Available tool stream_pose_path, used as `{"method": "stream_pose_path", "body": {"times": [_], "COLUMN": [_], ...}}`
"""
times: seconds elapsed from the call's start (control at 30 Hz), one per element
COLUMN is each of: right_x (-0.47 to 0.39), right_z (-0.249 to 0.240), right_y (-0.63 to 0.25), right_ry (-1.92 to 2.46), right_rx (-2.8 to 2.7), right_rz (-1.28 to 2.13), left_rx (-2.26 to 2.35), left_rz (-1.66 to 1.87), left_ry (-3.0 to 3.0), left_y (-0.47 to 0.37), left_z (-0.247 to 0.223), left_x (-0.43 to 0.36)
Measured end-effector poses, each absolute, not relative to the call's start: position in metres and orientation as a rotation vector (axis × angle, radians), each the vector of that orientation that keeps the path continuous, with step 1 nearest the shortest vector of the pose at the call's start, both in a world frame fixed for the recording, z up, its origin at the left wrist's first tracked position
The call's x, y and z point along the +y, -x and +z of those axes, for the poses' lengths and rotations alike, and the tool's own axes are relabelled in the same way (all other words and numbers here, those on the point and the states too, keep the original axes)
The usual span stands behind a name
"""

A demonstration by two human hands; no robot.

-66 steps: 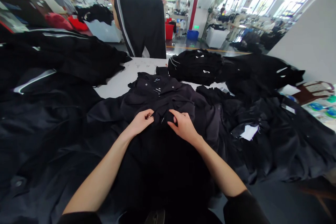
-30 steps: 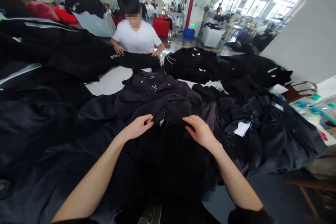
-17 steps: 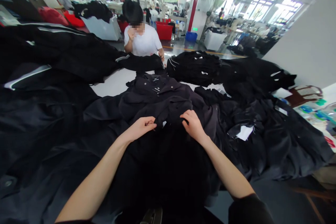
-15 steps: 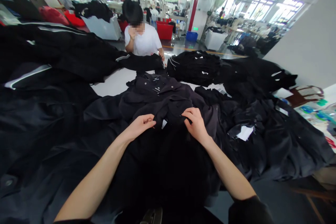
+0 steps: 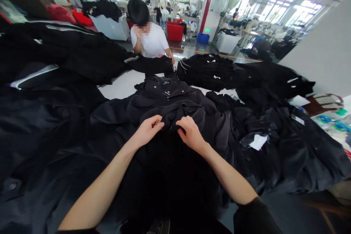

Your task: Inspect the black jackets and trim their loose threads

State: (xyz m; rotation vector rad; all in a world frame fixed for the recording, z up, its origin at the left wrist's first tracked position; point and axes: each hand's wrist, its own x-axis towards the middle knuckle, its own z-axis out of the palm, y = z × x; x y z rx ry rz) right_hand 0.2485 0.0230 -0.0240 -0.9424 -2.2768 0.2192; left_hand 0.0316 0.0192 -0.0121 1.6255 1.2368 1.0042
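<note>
In front of me a black jacket (image 5: 189, 108) lies spread on the table, its collar with two snap buttons and small labels pointing away from me. My left hand (image 5: 149, 128) pinches an edge of its dark cloth between thumb and fingers. Close by on the right, my right hand (image 5: 189, 131) is closed on the same cloth, with a narrow gap between the two hands. The fingertips partly vanish in the black folds, so the exact part of the jacket held is hard to make out.
Dark garments (image 5: 49, 117) cover the left side, and more black clothing (image 5: 290, 146) with a white scrap (image 5: 258, 141) lies to the right. Across the table a person in a white shirt (image 5: 153, 42) handles a black piece. A folded black stack (image 5: 205, 71) lies at the far edge.
My right hand has moved left, closer to my left hand. The white tag that showed between the hands is now almost hidden. The view has shifted slightly.
</note>
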Motion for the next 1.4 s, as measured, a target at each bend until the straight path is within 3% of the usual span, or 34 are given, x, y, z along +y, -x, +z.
{"method": "stream_pose_path", "body": {"times": [0.17,0.33,0.47,0.83,1.4], "right_x": [0.016,0.013,0.011,0.021,0.023], "right_z": [-0.020,-0.014,-0.017,-0.043,-0.065], "right_y": [-0.259,-0.258,-0.255,-0.253,-0.241], "right_ry": [0.799,0.648,0.561,0.606,0.610], "right_rx": [-2.391,-2.312,-2.365,-2.402,-2.147], "right_rz": [-0.042,-0.145,-0.041,-0.103,-0.110], "left_rx": [1.306,1.269,1.338,1.260,1.235], "left_rz": [1.074,0.574,0.303,0.839,0.813], "left_ry": [-1.733,-2.304,-2.467,-1.891,-1.867], "left_y": [-0.022,-0.038,-0.043,-0.034,-0.039], "left_z": [-0.009,-0.012,-0.020,-0.024,-0.028], "left_x": [0.018,0.014,0.017,0.025,0.021]}}
